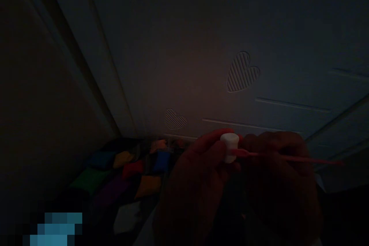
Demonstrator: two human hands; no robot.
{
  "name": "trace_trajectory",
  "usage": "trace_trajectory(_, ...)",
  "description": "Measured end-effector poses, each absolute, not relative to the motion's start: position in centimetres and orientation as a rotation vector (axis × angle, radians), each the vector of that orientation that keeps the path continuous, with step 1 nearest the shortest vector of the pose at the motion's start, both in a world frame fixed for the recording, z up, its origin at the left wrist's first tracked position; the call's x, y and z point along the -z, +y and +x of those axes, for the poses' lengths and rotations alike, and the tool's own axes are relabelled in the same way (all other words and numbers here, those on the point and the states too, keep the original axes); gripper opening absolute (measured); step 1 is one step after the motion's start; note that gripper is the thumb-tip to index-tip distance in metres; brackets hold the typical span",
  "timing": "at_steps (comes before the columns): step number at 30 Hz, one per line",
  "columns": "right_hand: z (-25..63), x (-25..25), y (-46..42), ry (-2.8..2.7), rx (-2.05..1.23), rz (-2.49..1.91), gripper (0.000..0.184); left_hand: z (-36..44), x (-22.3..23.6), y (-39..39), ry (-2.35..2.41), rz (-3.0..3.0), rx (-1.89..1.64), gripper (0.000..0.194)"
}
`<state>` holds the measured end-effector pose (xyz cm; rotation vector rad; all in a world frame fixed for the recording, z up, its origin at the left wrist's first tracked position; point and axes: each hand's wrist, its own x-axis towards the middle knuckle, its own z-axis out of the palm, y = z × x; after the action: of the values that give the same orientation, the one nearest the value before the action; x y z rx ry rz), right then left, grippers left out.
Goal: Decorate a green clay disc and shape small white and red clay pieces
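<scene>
The scene is very dark. My left hand [198, 173] is closed around a small white spool-shaped piece [230, 140], which looks like modelling clay and is narrower in the middle than at its ends. My right hand [279, 177] is closed on a thin pink modelling tool [302, 158], held roughly level. Its flat, wider tip touches the waist of the white piece, while the other end sticks out past my right hand. Shadow hides most of the fingers on my right hand.
Several coloured packets, among them a green packet [90, 180], a blue packet [161, 161] and an orange packet [148, 185], lie at the lower left. Near them is a pale piece [127, 217]. Behind my hands is a pale panel [184, 54] with heart shapes and straight grooves.
</scene>
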<state>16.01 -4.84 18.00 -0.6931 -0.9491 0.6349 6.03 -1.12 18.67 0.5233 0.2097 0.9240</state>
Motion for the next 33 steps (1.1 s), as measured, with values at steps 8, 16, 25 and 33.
trace_trajectory(8,15.9,-18.2,-4.6,-0.865,-0.636,-0.706,0.013,6.0,-18.0,-1.2,0.193,0.528,-0.893,0.011)
trace_trajectory(16,15.3,-18.5,-5.5,-0.911,-0.488,-0.727,0.008,6.1,-18.0,-1.3,0.157,0.517,-0.89,0.012)
trace_trajectory(25,15.3,-18.5,-5.8,-1.01,-0.492,-0.716,0.006,6.0,-18.4,-1.6,0.233,0.601,-0.998,0.012)
trace_trajectory(33,14.8,-18.5,-5.6,-1.0,-0.469,-0.745,0.009,6.2,-18.4,-1.6,0.23,0.557,-0.996,0.012)
